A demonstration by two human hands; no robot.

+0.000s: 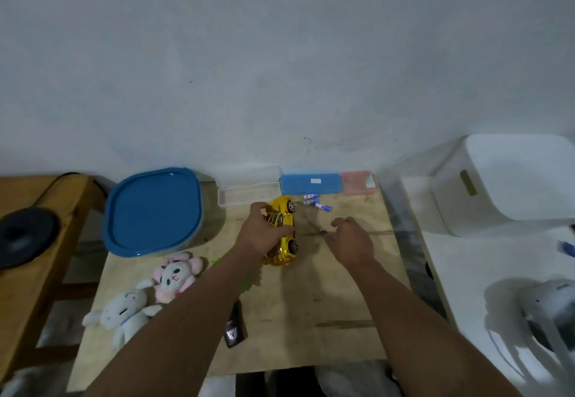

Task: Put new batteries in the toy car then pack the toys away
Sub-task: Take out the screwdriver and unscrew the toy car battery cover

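Observation:
A shiny yellow toy car (284, 238) lies on its side on the small wooden table (311, 303), wheels facing right. My left hand (264, 234) grips its middle from the left. My right hand (350, 238) hovers just right of the car, fingers curled over a thin dark tool (322, 232) that looks like a screwdriver; whether it grips it is unclear. Several blue-and-white batteries (315, 202) lie behind the car. A pink plush (175, 275) and a white plush (126, 312) lie at the table's front left.
A blue-lidded container (152, 213) stands at the back left. An open clear case (249, 189), a blue case (311, 183) and a pink case (357, 181) line the wall. A dark remote (235, 329) lies near the front. A white bin (510, 181) sits on the right.

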